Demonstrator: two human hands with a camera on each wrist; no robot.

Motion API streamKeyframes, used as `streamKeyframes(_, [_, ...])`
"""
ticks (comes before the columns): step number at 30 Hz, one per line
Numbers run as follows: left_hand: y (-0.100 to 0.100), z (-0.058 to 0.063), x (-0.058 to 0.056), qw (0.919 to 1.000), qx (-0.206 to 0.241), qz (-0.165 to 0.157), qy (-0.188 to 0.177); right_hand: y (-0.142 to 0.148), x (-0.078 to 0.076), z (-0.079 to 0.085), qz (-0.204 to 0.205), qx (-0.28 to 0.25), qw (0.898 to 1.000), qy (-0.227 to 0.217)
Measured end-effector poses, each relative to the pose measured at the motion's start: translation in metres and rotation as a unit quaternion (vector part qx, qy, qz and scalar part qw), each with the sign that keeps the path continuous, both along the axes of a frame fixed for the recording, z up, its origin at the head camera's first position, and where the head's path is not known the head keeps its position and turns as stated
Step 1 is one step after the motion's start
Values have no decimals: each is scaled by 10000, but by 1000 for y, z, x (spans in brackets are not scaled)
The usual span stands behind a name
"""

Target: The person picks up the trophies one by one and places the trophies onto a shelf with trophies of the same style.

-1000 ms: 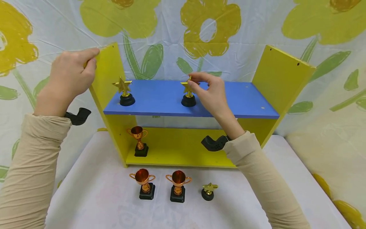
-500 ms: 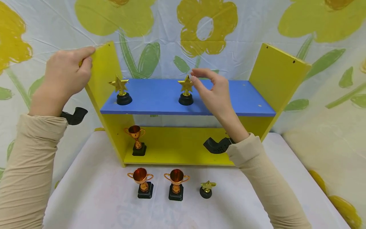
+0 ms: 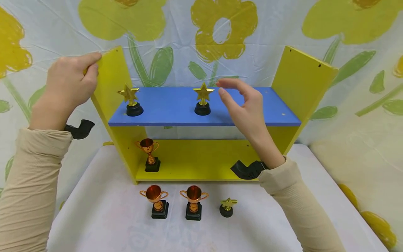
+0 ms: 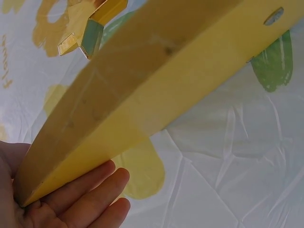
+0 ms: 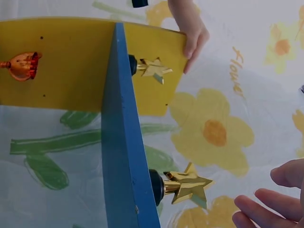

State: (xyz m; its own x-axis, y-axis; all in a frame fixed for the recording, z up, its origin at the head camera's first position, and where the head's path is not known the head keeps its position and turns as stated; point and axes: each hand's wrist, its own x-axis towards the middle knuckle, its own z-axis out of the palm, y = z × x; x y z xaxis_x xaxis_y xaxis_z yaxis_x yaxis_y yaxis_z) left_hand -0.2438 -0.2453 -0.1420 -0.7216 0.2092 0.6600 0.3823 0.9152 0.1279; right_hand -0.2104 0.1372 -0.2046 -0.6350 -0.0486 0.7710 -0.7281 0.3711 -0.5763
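Observation:
My left hand (image 3: 70, 82) grips the upper front corner of the shelf unit's yellow left side panel (image 4: 109, 99), thumb on one face and fingers on the other. To the right of a gold star trophy (image 3: 203, 99) I hold my right hand (image 3: 247, 108), thumb and forefinger parted, nothing between them. That trophy stands upright on its round black base, on the blue shelf (image 3: 170, 105). Another gold star trophy (image 3: 132, 99) is upright at the shelf's left end. In the right wrist view, a gap shows between my right fingers (image 5: 268, 209) and the nearer star (image 5: 190, 185).
A bronze cup trophy (image 3: 150, 155) stands at the left of the yellow lower shelf (image 3: 192, 161). On the white tablecloth (image 3: 110, 217) in front are two bronze cup trophies, left (image 3: 157, 201) and right (image 3: 193, 202), and a smaller gold star trophy (image 3: 226, 207). Flowered cloth hangs behind.
My right thumb and forefinger have let go of the middle star trophy and drawn away to the right. The trophy stays standing on the blue shelf. My left hand keeps its hold on the panel.

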Motion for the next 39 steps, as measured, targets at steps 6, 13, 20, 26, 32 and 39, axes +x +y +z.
streamKeyframes(6, [-1, -1, -2, 10000, 19, -30, 72, 5, 13, -2, 133, -31, 9999, 66])
streamKeyframes(13, [-1, -2, -1, 9997, 48, -125, 180, 12, 26, -9, 169, -65, 9996, 230])
streamKeyframes(20, [-3, -3, -1, 9995, 78, -148, 273, 21, 35, -20, 138, -178, 9997, 135])
streamKeyframes(26, [-1, -4, -1, 9994, 152, -205, 251, 29, 42, -28, 139, -271, 9995, 43])
streamKeyframes(32, [0, -3, 0, 9995, 175, -167, 180, 33, 54, -39, 287, -466, 9985, -92])
streamKeyframes(39, [0, -3, 0, 9993, 262, -186, 209, 35, 69, -55, 530, -751, 9954, -266])
